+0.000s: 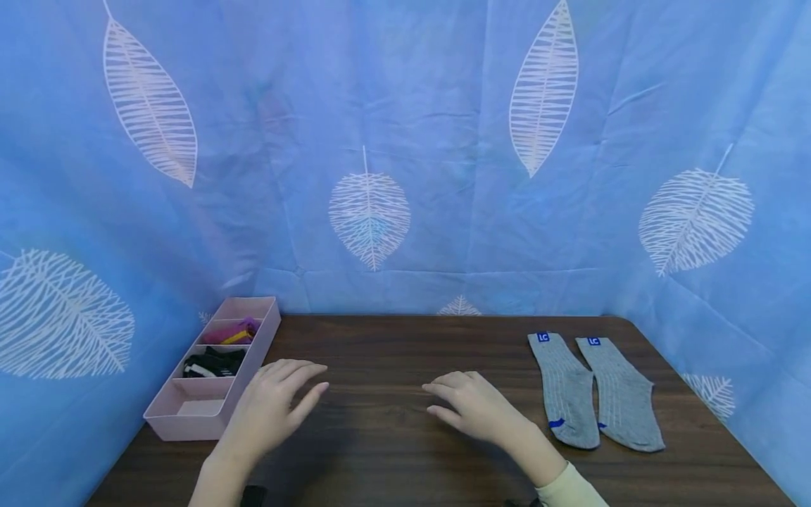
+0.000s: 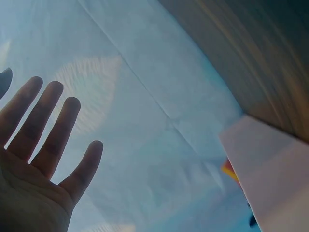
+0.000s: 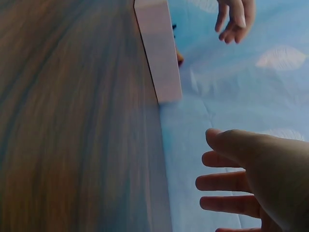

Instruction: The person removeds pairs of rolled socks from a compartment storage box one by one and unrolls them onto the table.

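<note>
My left hand (image 1: pixel 274 403) hovers over the table beside the pink divided box, its fingers extended and holding nothing. In the left wrist view the fingers of that hand (image 2: pixel 41 159) are spread apart. My right hand (image 1: pixel 472 408) is held over the middle of the table, fingers stretched toward the left and nothing in them; the right wrist view shows the same hand (image 3: pixel 270 179). To its right, two grey socks, a left one (image 1: pixel 566 391) and a right one (image 1: pixel 624 394), lie flat side by side, with blue labels at their cuffs.
The pink box (image 1: pixel 253 373) stands at the table's left edge. Its compartments hold a purple-and-yellow folded cloth (image 1: pixel 234 332) and a black-and-white one (image 1: pixel 215 362); the nearest shows its bare bottom. A blue leaf-patterned curtain (image 1: pixel 437 211) surrounds the dark wooden table (image 1: pixel 380 451).
</note>
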`<action>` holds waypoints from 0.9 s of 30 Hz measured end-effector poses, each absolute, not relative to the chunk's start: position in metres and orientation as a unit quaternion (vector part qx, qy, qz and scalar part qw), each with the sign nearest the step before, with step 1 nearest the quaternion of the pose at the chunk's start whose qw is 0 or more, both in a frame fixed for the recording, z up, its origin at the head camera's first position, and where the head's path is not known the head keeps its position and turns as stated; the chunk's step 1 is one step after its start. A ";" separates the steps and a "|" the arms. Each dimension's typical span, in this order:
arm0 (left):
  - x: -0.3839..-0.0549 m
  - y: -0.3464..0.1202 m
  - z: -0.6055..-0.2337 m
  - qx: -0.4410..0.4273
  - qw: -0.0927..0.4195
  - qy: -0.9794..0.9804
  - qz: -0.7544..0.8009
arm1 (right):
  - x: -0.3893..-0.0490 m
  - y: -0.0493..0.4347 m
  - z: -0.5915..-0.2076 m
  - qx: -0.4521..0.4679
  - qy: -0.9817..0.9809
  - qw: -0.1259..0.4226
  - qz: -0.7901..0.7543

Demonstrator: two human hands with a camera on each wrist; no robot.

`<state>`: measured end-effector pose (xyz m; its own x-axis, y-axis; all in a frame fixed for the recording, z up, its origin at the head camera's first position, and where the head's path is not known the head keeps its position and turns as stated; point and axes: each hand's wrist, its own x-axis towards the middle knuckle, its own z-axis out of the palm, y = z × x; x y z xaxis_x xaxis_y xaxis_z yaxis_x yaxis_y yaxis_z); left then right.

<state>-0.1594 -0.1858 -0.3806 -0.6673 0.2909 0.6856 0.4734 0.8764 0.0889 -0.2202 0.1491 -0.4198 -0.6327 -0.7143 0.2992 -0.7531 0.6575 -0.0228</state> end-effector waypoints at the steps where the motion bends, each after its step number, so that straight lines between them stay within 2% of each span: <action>1: -0.160 -0.191 -0.380 -0.201 0.349 -0.905 -0.135 | -0.220 0.143 -0.420 0.412 -0.899 0.129 0.076; 9: -0.162 -0.233 -0.374 -0.144 0.378 -0.902 -0.149 | -0.216 0.104 -0.423 0.454 -0.883 0.102 0.060; 13: -0.159 -0.253 -0.371 -0.112 0.375 -0.907 -0.157 | -0.215 0.089 -0.424 0.467 -0.877 0.102 0.049; 18: -0.154 -0.275 -0.371 -0.059 0.351 -0.922 -0.156 | -0.217 0.073 -0.421 0.488 -0.865 0.108 0.035; 27: -0.147 -0.311 -0.378 0.031 0.269 -0.952 -0.143 | -0.224 0.031 -0.413 0.532 -0.839 0.117 0.015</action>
